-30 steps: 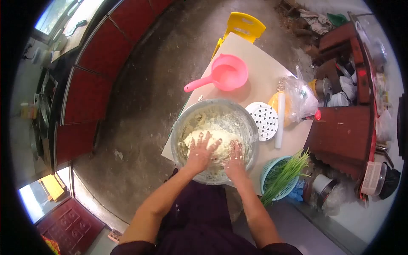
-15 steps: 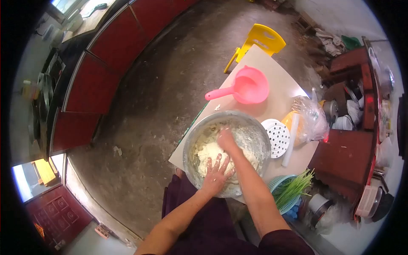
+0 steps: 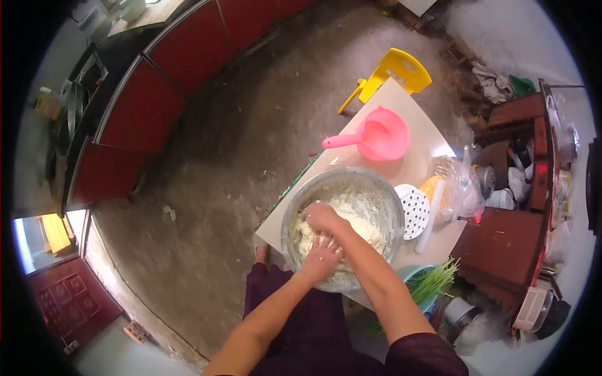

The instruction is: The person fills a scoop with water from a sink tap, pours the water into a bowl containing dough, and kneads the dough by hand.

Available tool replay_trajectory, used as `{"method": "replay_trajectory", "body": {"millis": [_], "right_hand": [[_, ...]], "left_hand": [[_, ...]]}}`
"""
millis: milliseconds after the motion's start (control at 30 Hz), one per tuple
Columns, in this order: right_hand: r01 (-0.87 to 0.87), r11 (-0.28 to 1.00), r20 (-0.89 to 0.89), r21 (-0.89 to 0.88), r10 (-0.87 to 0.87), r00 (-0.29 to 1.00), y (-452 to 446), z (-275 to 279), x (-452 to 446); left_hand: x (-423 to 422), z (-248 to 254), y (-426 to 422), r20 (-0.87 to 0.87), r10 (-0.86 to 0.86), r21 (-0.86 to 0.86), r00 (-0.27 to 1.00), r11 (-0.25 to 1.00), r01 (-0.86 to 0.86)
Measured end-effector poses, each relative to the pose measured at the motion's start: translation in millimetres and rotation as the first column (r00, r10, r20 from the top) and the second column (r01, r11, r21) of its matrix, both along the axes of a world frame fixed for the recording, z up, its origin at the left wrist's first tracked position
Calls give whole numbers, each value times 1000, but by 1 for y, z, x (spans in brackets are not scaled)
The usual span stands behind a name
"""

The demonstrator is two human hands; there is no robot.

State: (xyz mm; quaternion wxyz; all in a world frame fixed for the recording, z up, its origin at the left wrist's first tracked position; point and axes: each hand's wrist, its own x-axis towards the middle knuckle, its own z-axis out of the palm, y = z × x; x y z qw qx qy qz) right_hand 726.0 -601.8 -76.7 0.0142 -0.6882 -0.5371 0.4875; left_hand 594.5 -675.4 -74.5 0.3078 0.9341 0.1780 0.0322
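A large round metal basin [image 3: 396, 207] holds pale, floury dough [image 3: 365, 230], with loose flour stuck to its inner wall. My left hand [image 3: 322, 258] rests on the near left part of the dough, fingers spread and coated with flour. Just beyond it, my right hand [image 3: 325, 217] is curled down at the dough's left side, its fingertips hidden. The two hands are close together, the right forearm passing over the basin's near side.
A pink dipper [image 3: 384, 135] lies on the table [image 3: 426, 128] behind the basin. To the right are a white perforated disc [image 3: 414, 210], a white rod [image 3: 431, 216] and a plastic bag [image 3: 463, 188]. Green stalks [image 3: 436, 280] fill a basket. A yellow chair [image 3: 401, 66] stands at the far end.
My right hand has moved from the middle of the basin to its left side, nearer my left hand. My left hand stays on the dough. The camera view has shifted slightly.
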Motion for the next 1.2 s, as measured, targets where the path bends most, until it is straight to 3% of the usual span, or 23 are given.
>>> {"method": "replay_trajectory", "body": {"millis": [33,67,133,167,267,300,333,400,433,500,600,633,700,733,767,867,933,1000,1100,1200], "right_hand": [[109,991,-77,82,-102,992,-9,-6,4],[346,922,-63,175,-340,938,-18,-12,7],[720,595,-98,358,-743,662,-32,-29,19],[741,510,-139,437,-776,616,-30,-49,32],[609,778,-304,154,-549,779,-28,-55,20],[358,910,-216,207,-315,924,-27,-48,12],[80,970,-119,230,-54,991,-27,-39,5],[239,928,-220,286,-179,959,-29,-51,14],[479,826,-252,298,-416,874,-27,-59,20],[838,469,-319,281,-777,542,-25,-63,27],[669,666,-255,330,-619,743,-24,-47,0],[528,776,-277,346,-453,847,-25,-40,-3],[232,903,-158,362,-186,970,-23,-21,0],[83,929,-103,360,-49,993,-19,-15,1],[-96,905,80,415,69,994,-17,-24,6],[-323,877,569,357,71,820,-35,-46,47],[-208,933,639,294,-30,769,-54,-31,88],[-263,953,746,148,67,663,-84,-23,100],[-161,975,601,-152,220,769,-88,-29,116],[-395,877,600,272,167,783,-68,-38,112]], "left_hand": [[0,1,0,-8,-15,27,1000,1000,16],[-1,1,0,6,-18,4,1000,1000,18],[-2,1,4,41,-31,-43,999,999,33],[-3,2,4,42,-34,-57,999,998,36],[-4,1,4,45,-20,-75,999,997,23],[-4,-1,3,55,-7,-70,998,997,11],[-4,-1,2,63,4,-67,998,998,0],[-7,0,1,3,-59,-48,998,997,59],[-5,-1,6,-22,-81,-27,996,996,81],[-4,-1,7,27,-46,-22,999,999,47],[-7,-7,4,3,-38,-67,999,997,38],[-4,-5,1,-10,-34,-94,999,995,33],[-1,2,1,-15,-27,-74,1000,997,26],[-2,6,4,-21,-32,-56,999,998,31],[-2,6,4,-52,-31,-59,998,998,28],[0,5,1,-81,-31,-54,996,998,27],[0,9,1,-30,1,-39,1000,999,-2],[-1,17,4,-40,-13,-72,999,997,11],[4,8,7,-12,-10,-15,1000,1000,10],[5,6,2,4,19,-29,1000,999,-19]]}}
